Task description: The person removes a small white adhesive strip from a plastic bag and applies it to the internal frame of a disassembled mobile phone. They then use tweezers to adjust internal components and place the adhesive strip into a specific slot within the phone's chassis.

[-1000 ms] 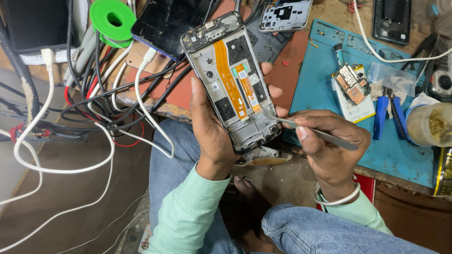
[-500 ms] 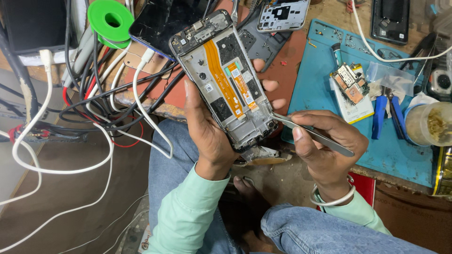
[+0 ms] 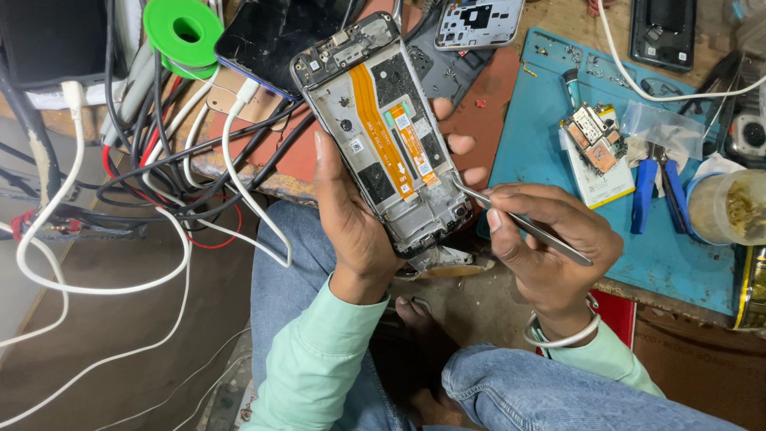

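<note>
My left hand (image 3: pixel 351 219) grips an opened phone frame (image 3: pixel 375 128) from behind, its back cover off, orange flex ribbons and bare metal chassis showing. The frame is tilted, top end pointing up and left. My right hand (image 3: pixel 550 247) pinches metal tweezers (image 3: pixel 519 223), whose tip touches the frame's right edge near its lower end. Both hands hover above my lap in jeans, in front of the workbench edge.
A blue work mat (image 3: pixel 678 239) lies at right with a circuit board on a battery (image 3: pixel 594 152), blue-handled pliers (image 3: pixel 658 187) and a plastic cup (image 3: pixel 730 207). A green tape roll (image 3: pixel 185 30), a dark phone screen (image 3: pixel 271 36) and tangled cables (image 3: pixel 159 168) sit at left.
The phone frame has tilted a little more to the left and risen slightly. The tweezers' tip has moved up along the frame's right edge.
</note>
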Demonstrator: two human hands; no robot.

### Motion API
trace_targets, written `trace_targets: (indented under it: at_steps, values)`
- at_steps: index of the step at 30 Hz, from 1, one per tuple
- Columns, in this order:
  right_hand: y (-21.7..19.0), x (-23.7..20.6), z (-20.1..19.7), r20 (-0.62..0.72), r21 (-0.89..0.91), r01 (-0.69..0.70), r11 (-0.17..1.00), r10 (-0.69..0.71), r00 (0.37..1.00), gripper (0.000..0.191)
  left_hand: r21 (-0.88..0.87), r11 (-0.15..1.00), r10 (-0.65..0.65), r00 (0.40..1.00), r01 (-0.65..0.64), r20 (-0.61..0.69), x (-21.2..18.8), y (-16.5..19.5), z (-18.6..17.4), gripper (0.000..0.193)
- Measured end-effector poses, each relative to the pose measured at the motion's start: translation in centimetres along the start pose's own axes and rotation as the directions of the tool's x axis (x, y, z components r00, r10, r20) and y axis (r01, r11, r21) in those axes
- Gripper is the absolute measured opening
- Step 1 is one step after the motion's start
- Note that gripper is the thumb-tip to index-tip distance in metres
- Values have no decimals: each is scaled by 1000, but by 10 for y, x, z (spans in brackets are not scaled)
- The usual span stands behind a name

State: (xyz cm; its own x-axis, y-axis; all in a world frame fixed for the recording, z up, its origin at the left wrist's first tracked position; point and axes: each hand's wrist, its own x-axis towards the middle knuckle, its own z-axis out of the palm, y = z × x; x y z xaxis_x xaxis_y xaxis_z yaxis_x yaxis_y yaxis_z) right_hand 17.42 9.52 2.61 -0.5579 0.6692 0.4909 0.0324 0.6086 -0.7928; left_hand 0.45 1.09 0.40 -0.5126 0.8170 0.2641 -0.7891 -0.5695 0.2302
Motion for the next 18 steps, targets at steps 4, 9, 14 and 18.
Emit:
trace_targets:
  at_steps: [4,9,14,18]
  values:
    - [3,-1,0,-11,92,14,996,-13,1000,15,-31,1000,3,1000,-2,20,0,0,0,79]
    - [7,-2,0,-17,190,0,982,4,1000,16,-61,998,-4,1000,5,12,1,-1,0,80]
    - [6,-1,-1,-13,178,2,984,0,1000,16,-51,999,-17,1000,17,8,1,2,1,81]
    - [4,1,-1,27,105,-14,994,11,1000,17,-8,999,-38,999,38,6,2,4,1,80]
